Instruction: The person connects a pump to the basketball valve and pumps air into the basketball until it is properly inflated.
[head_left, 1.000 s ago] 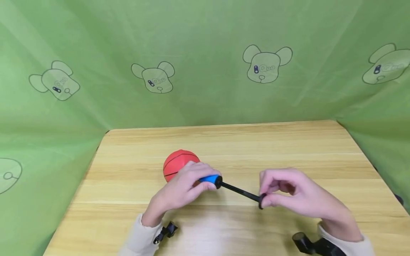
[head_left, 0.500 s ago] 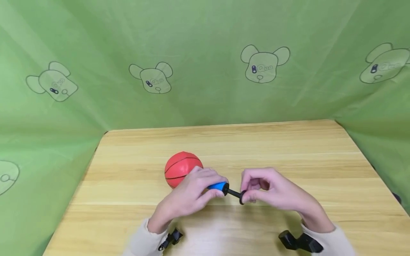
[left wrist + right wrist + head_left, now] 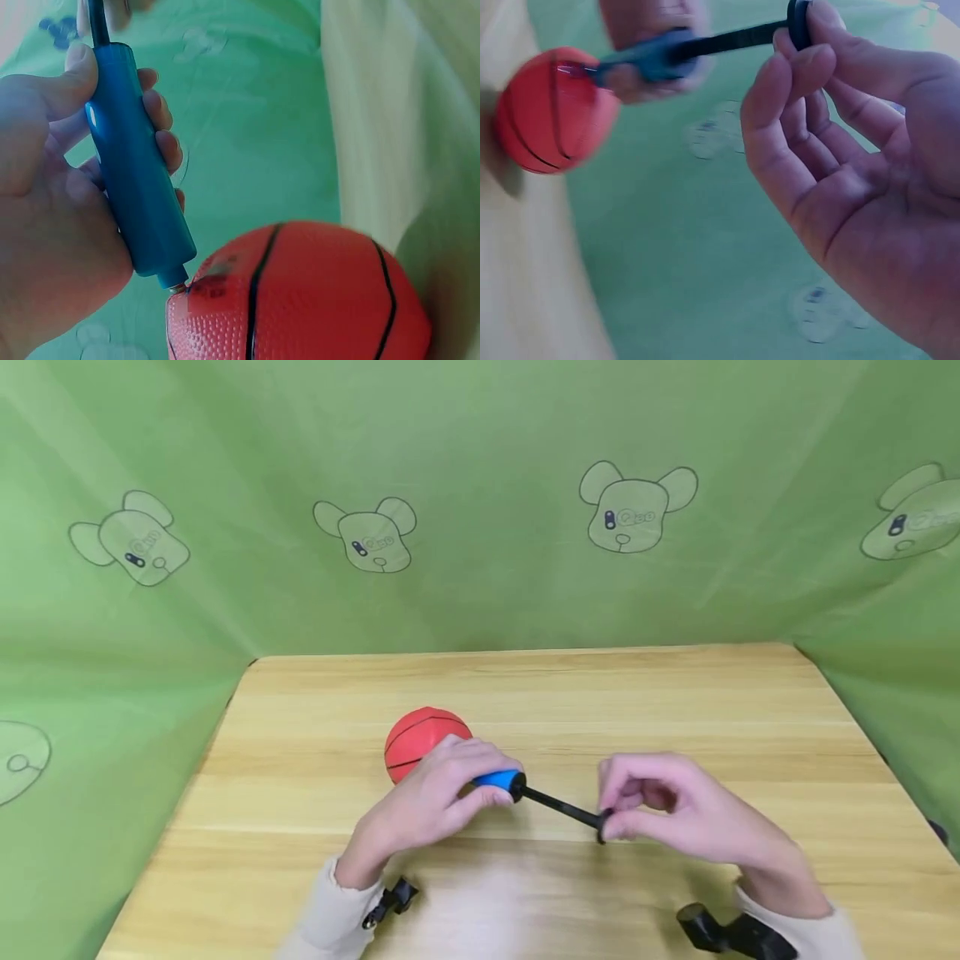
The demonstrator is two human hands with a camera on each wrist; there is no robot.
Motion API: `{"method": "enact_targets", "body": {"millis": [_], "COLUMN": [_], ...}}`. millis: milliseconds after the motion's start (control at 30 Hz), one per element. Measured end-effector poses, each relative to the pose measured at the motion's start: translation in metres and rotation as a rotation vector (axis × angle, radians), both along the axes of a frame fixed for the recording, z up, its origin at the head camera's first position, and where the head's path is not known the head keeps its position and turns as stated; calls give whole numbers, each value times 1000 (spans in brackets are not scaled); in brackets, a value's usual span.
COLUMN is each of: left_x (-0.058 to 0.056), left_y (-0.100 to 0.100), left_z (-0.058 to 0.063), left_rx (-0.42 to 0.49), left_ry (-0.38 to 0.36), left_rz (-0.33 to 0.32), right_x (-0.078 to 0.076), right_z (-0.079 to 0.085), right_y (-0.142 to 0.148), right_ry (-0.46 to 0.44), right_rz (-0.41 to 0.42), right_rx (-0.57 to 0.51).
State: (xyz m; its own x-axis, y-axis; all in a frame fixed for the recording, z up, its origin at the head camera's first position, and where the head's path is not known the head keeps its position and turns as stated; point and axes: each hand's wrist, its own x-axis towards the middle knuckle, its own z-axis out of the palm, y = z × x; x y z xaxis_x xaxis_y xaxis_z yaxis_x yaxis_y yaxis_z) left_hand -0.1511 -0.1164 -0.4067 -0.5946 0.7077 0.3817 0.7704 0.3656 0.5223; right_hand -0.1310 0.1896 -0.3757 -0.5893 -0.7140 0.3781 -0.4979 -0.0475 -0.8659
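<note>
Above the desk (image 3: pixel 637 702), gripping a blue pump barrel (image 3: pixel 140 161) in the left hand (image 3: pixel 435 795), with nozzle (image 3: pixel 173 276) against a red ball (image 3: pixel 307 300), pinching a black disc (image 3: pixel 799 24) between right hand (image 3: pixel 671 802) fingers, with rod (image 3: pixel 561 807) jutting from barrel

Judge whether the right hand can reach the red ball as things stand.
Probably not directly: the right hand pinches the black handle, and the left hand, gripping the blue pump, lies between it and the red ball.
</note>
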Motion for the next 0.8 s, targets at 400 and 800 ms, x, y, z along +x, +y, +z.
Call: {"method": "enact_targets", "body": {"millis": [400, 800], "left_x": [1, 11], "left_y": [-2, 23], "left_z": [3, -5], "left_rx": [-17, -69], "left_ry": [26, 44], "left_rz": [57, -18], "right_x": [-5, -10], "right_z": [-10, -23], "right_y": [-4, -20], "right_ry": [-50, -124], "right_rz": [72, -5], "right_rx": [-112, 64]}}
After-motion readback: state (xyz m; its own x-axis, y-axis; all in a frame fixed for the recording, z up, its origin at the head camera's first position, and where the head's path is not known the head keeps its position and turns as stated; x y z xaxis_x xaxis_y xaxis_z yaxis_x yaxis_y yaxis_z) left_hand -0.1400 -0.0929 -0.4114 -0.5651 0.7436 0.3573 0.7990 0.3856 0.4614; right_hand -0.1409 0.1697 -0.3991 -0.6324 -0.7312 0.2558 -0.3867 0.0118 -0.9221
